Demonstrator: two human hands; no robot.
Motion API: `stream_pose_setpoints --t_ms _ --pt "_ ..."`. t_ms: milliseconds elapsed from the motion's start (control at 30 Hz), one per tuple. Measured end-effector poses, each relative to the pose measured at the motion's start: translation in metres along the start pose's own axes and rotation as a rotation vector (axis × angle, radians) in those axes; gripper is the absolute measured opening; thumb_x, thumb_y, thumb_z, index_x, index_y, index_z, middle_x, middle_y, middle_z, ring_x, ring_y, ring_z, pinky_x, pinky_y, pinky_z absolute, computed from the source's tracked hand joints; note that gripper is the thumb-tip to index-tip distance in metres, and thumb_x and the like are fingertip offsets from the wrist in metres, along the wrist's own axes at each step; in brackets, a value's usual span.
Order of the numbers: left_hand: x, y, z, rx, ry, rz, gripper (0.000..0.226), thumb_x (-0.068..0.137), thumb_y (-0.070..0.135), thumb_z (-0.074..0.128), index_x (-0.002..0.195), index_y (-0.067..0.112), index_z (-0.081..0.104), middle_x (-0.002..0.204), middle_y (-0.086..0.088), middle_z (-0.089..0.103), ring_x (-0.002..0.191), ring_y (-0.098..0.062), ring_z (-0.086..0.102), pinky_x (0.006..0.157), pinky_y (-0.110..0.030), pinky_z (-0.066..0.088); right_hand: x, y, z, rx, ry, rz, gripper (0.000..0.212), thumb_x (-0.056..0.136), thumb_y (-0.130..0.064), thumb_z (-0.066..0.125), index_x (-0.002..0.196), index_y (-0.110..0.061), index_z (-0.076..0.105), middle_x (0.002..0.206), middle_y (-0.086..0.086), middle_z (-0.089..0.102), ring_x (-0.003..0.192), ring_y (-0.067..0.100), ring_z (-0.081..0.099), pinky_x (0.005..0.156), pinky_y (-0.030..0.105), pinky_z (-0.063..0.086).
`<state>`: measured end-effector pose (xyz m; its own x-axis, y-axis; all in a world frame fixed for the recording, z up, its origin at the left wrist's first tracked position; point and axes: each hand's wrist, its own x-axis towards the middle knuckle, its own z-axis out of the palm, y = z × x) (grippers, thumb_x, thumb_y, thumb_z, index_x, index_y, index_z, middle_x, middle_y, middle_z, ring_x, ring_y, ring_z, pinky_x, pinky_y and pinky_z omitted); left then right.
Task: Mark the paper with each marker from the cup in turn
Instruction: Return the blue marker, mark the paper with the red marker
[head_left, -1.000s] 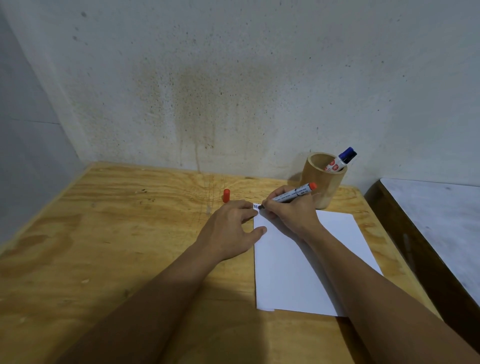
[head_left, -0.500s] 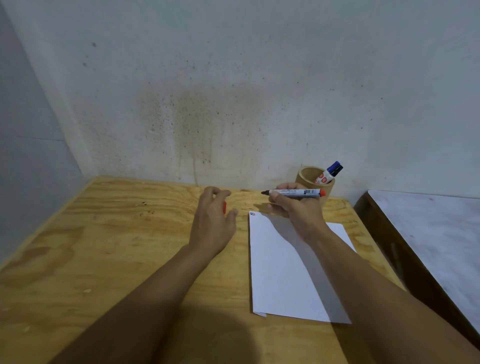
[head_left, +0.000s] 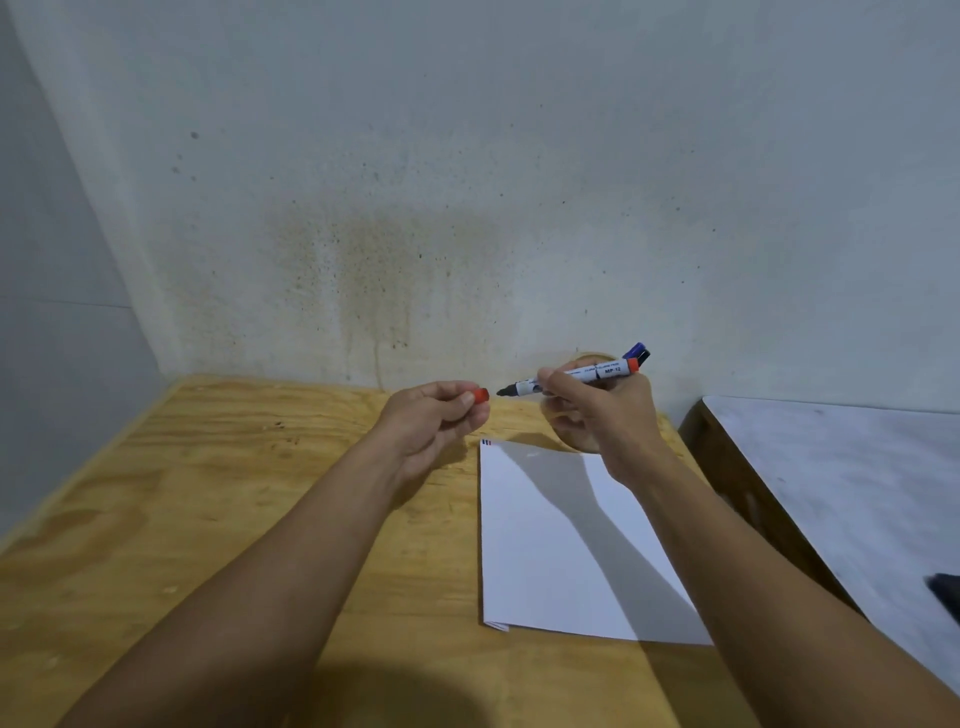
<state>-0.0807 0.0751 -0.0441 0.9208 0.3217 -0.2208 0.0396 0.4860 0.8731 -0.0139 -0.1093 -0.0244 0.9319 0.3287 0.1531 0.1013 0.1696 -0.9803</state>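
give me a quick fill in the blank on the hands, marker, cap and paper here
1. The left hand pinches the red ____.
2. The right hand holds an uncapped marker, its tip pointing toward the ____ hand.
3. The small marks sit at the paper's far ____ corner.

Missing words: cap; left; left

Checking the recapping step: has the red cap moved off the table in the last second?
Yes. The red cap left the table, where it stood left of the paper; the left hand now holds it raised.
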Motion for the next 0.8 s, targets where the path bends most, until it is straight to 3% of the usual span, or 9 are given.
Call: stream_pose_setpoints --t_ms 167,333,500,667,800 --pt "-0.009 0.001 0.015 0.049 -0.063 0.016 0.013 0.086 -0.01 0.056 0.09 -0.003 0.067 0.084 -0.017 0.066 0.069 -0.018 0.068 0.063 -0.022 0.059 -0.008 -0.01 -0.002 -0.015 -0.012 -0.035 0.018 0.078 -0.008 0.08 0.077 0.0 0.064 0.053 -0.001 0.062 0.045 0.014 0.055 0.047 0.024 0.042" --pt "-0.014 0.003 0.025 0.092 -0.099 0.032 0.011 0.085 -0.008 0.058 0.088 -0.003 0.068 0.081 -0.017 0.067 0.069 -0.019 0.068 0.062 -0.023 0.059 -0.014 -0.016 -0.003 -0.121 0.007 -0.088 0.029 0.077 -0.013 0.081 0.086 0.012 0.069 0.064 0.01 0.065 0.053 0.015 0.06 0.051 0.028 0.048" --pt "-0.02 0.005 0.036 0.126 -0.096 0.057 0.008 0.082 -0.009 0.061 0.086 -0.006 0.068 0.077 -0.019 0.068 0.063 -0.019 0.069 0.06 -0.022 0.059 -0.015 -0.023 -0.013 -0.09 -0.012 -0.052 0.031 0.078 -0.009 0.08 0.089 0.017 0.068 0.064 0.013 0.059 0.059 0.025 0.046 0.046 0.027 0.038" --pt "-0.021 -0.001 0.05 0.149 -0.066 0.096 0.005 0.081 -0.007 0.064 0.084 -0.005 0.069 0.076 -0.02 0.068 0.059 -0.018 0.069 0.058 -0.022 0.058 -0.013 -0.025 -0.024 -0.16 -0.035 -0.074 0.025 0.081 -0.015 0.078 0.085 0.009 0.074 0.062 0.003 0.066 0.054 0.01 0.052 0.051 0.022 0.042" --pt "-0.027 -0.011 0.068 0.192 -0.062 0.155 0.018 0.078 0.0 0.072 0.093 -0.009 0.067 0.079 -0.021 0.071 0.065 -0.022 0.071 0.064 -0.028 0.061 -0.01 -0.018 -0.029 -0.217 -0.038 0.011 0.034 0.089 -0.028 0.069 0.089 0.006 0.069 0.074 0.011 0.058 0.07 0.021 0.051 0.065 0.036 0.042"
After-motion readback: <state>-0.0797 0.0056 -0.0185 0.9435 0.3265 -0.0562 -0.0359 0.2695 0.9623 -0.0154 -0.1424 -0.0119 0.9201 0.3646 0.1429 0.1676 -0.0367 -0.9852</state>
